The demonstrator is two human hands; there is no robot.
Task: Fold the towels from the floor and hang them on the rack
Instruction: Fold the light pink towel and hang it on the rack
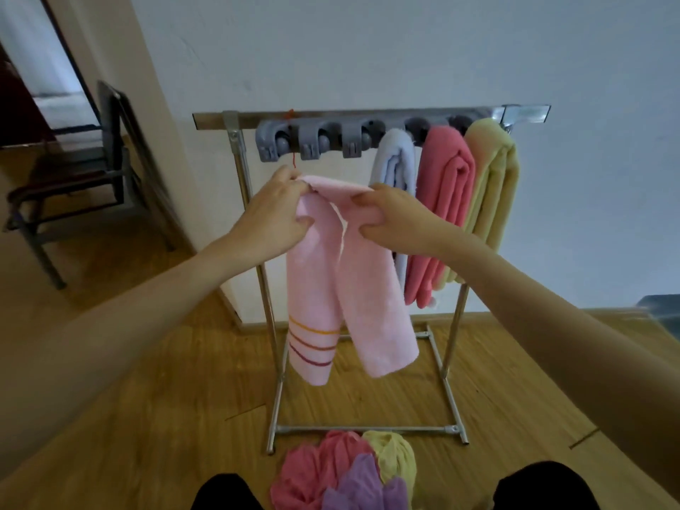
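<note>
Wooden floor [147,417], hands (both raised) gripping towel [331,281]

Illumination soft, even, moderately dim; shadows faint. Mild glare on the rack's steel bar [368,114] above the hands. Wide-angle distortion bends the chair [73,178] left of the left hand [274,211]. Overall definition slightly soft.

A wooden plank floor [165,417] fills the lower part of the view. A plain white wall [404,49] rises behind it. At the left, a dark metal-framed chair [84,171] stands on the floor near a doorway [44,86]. At the right edge, a dark blue-grey object [662,314] shows only partly, too cut off to identify.
</note>
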